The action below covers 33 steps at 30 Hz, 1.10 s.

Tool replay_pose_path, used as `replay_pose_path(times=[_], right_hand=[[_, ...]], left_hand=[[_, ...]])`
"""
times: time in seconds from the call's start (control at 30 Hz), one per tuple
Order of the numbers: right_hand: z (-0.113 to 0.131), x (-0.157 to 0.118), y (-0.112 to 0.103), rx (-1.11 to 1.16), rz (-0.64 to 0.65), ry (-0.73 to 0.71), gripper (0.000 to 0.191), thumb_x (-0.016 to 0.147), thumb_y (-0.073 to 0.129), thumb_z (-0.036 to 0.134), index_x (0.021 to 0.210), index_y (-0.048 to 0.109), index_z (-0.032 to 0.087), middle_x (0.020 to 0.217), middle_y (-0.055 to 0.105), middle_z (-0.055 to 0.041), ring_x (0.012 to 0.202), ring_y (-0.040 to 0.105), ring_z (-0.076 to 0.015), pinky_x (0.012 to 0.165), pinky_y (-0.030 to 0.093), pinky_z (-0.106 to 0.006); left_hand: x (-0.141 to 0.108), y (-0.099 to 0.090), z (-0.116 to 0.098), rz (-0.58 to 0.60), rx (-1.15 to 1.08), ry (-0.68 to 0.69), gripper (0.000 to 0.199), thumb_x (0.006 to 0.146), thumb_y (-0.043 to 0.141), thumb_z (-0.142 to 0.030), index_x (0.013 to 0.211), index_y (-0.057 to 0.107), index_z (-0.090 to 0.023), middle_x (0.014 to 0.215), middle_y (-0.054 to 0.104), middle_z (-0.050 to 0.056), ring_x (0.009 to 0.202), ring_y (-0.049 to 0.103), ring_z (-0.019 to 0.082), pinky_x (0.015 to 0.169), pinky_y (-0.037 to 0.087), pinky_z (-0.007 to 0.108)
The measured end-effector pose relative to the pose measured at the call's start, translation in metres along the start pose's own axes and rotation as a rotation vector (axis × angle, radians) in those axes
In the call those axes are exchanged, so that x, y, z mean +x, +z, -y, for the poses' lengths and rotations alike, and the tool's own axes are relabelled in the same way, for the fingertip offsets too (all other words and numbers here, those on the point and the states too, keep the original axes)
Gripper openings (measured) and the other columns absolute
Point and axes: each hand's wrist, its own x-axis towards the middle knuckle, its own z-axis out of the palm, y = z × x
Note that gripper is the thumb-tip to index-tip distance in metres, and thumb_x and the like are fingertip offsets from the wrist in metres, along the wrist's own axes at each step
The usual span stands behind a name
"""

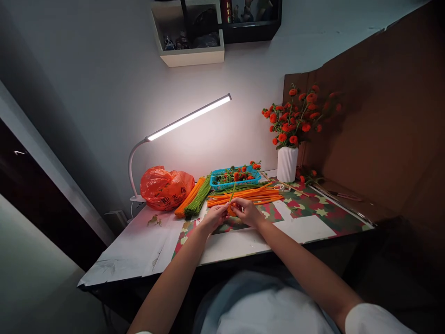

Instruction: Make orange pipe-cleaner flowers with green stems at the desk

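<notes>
Over the front middle of the table, my left hand (216, 218) and my right hand (246, 212) meet around a small orange flower piece (231, 211). A thin green stem (232, 191) rises from it, away from me. The fingers of my left hand are closed on the lower part of the stem and flower. My right hand's thumb and fingers pinch the orange piece from the right. Just beyond the hands lie loose orange pipe cleaners (257, 195). Bundles of orange (189, 198) and green pipe cleaners (199, 199) lie to the left.
A blue basket (217, 186) holds small orange flowers and green stems. An orange plastic bag (167, 188) and a lit lamp (189, 118) are at the left. White scissors handles (283, 187) and a white vase (287, 164) with orange flowers stand out at the right. A shelf (194, 58) hangs above.
</notes>
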Motion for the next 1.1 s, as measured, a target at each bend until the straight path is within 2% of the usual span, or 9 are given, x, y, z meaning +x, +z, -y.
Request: replay_pose_path(times=[0.13,0.27,0.33,0.4,0.5,0.6,0.73,0.83,1.1], right_hand=[[-0.001,0.0,0.0,-0.038,-0.052,0.031,0.012,0.083,0.05,0.02,0.084,0.062,0.019,0.073,0.062,-0.0004,0.062,0.053,-0.0124,0.06,0.04,-0.023],[-0.002,0.001,0.002,-0.02,-0.092,0.136,0.009,0.082,0.051,0.023,0.081,0.059,0.019,0.068,0.06,0.0008,0.061,0.053,-0.0128,0.061,0.04,-0.024],[-0.004,0.002,0.004,0.058,-0.1,0.195,0.01,0.081,0.052,0.028,0.084,0.058,0.02,0.068,0.059,0.0013,0.06,0.053,-0.013,0.06,0.041,-0.024],[-0.007,0.004,0.004,0.151,-0.125,0.239,0.015,0.08,0.054,0.034,0.087,0.056,0.02,0.069,0.058,0.0015,0.061,0.054,-0.0134,0.059,0.042,-0.024],[-0.01,0.005,0.002,0.188,-0.133,0.284,0.022,0.079,0.056,0.04,0.09,0.054,0.02,0.071,0.057,0.0013,0.063,0.053,-0.014,0.059,0.042,-0.025],[-0.009,0.003,-0.001,0.088,0.018,0.234,0.019,0.08,0.056,0.038,0.081,0.056,0.02,0.069,0.056,0.0012,0.061,0.049,-0.0135,0.059,0.038,-0.025],[-0.007,0.001,0.0,0.067,0.21,0.109,0.021,0.086,0.049,0.031,0.071,0.058,0.019,0.066,0.055,0.0,0.063,0.047,-0.0143,0.063,0.036,-0.026],[-0.009,0.0,0.003,0.127,0.265,0.102,0.019,0.085,0.051,0.031,0.075,0.062,0.019,0.071,0.058,-0.001,0.067,0.05,-0.0154,0.066,0.039,-0.027],[-0.008,0.0,0.001,0.162,0.343,0.159,0.024,0.082,0.055,0.035,0.067,0.062,0.017,0.065,0.057,-0.0001,0.062,0.048,-0.014,0.061,0.037,-0.026]], left_hand=[[-0.002,0.002,-0.001,0.003,0.093,0.081,0.044,0.057,0.084,-0.038,0.086,0.065,-0.012,0.079,0.065,0.003,0.063,0.057,0.008,0.061,0.047,0.019],[-0.005,0.007,0.0,0.055,0.239,0.257,0.062,0.05,0.088,-0.022,0.104,0.058,-0.017,0.087,0.066,0.002,0.073,0.062,0.011,0.067,0.048,0.022],[-0.006,0.009,0.001,0.072,0.274,0.334,0.059,0.053,0.086,-0.023,0.104,0.057,-0.017,0.086,0.066,0.002,0.075,0.063,0.013,0.07,0.049,0.024],[-0.005,0.009,0.002,0.034,0.288,0.406,0.05,0.057,0.084,-0.027,0.1,0.058,-0.017,0.086,0.066,0.003,0.079,0.064,0.015,0.074,0.05,0.027],[-0.002,0.007,-0.001,-0.117,0.268,0.471,0.046,0.057,0.084,-0.029,0.094,0.059,-0.017,0.085,0.067,0.003,0.079,0.064,0.015,0.073,0.05,0.027],[0.0,0.004,-0.004,-0.218,0.168,0.438,0.046,0.054,0.084,-0.031,0.09,0.059,-0.017,0.083,0.067,0.002,0.074,0.063,0.014,0.067,0.049,0.025],[0.001,0.001,-0.009,-0.238,-0.036,0.213,0.038,0.06,0.08,-0.038,0.086,0.062,-0.016,0.078,0.067,0.002,0.067,0.062,0.012,0.063,0.048,0.023],[0.001,-0.001,-0.011,-0.161,-0.047,0.119,0.034,0.063,0.079,-0.038,0.083,0.066,-0.014,0.078,0.068,0.004,0.065,0.062,0.012,0.061,0.048,0.023],[-0.004,-0.007,-0.015,0.043,0.007,0.122,0.029,0.068,0.074,-0.035,0.087,0.072,-0.013,0.093,0.071,0.01,0.076,0.064,0.018,0.066,0.048,0.026]])
